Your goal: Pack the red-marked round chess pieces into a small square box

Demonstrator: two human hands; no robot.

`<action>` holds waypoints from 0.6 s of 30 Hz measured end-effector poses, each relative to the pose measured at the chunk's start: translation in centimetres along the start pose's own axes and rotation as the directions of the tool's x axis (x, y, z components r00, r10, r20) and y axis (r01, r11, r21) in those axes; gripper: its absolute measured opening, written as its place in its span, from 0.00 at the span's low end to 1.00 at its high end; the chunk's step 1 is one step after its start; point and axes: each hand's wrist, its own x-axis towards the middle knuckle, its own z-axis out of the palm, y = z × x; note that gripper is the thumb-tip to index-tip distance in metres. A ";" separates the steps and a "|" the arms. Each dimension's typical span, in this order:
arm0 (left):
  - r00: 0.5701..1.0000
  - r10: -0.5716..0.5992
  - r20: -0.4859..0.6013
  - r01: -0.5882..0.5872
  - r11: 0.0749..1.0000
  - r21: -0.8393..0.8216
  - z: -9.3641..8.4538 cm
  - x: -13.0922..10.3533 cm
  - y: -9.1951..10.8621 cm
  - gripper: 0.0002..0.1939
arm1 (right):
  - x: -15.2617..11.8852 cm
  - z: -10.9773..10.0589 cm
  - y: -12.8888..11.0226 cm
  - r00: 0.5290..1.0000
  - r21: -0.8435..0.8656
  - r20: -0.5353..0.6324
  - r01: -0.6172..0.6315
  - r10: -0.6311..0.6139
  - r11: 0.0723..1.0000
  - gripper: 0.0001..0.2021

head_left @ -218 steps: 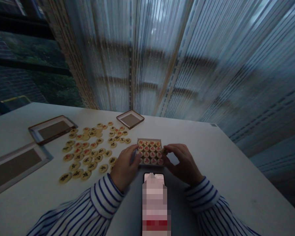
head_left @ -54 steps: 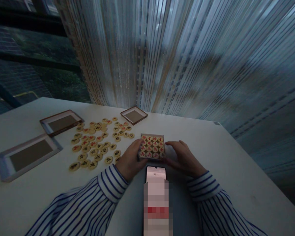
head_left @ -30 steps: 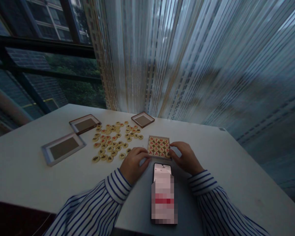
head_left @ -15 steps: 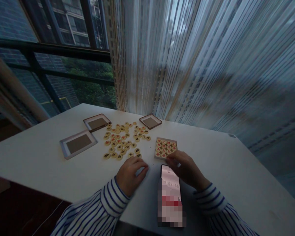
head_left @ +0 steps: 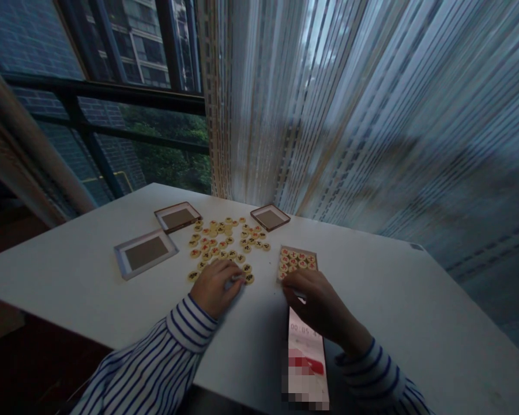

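Observation:
Many round, pale wooden pieces with red or dark characters (head_left: 215,251) lie loose on the white table. My left hand (head_left: 217,288) is over their near edge, its thumb and fingers curled together; it hides some pieces, and what it may hold is too small to make out. Right of them a small box (head_left: 316,260) holds rows of red-marked pieces. My right hand (head_left: 318,297) is at the near side of this box, fingers bent down and together, covering part of its front row. Nothing can be made out at its fingertips.
A lit phone showing a timer (head_left: 307,357) lies under and below my right hand. Two open trays (head_left: 178,218) (head_left: 147,253) rest at the left, and another (head_left: 270,217) at the back. Behind the table (head_left: 372,276) hang string curtains (head_left: 259,115) beside a railing.
My left hand has moved left and up over the loose pieces. My right hand has shifted slightly left and down along the box's near edge. The view has turned a little.

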 end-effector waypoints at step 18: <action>0.996 -0.084 -0.036 0.087 0.993 0.080 2.0 -1.5 -2.2 0.18 | -1.0 2.2 -0.5 0.962 -0.012 -0.272 -0.037 0.032 0.999 0.07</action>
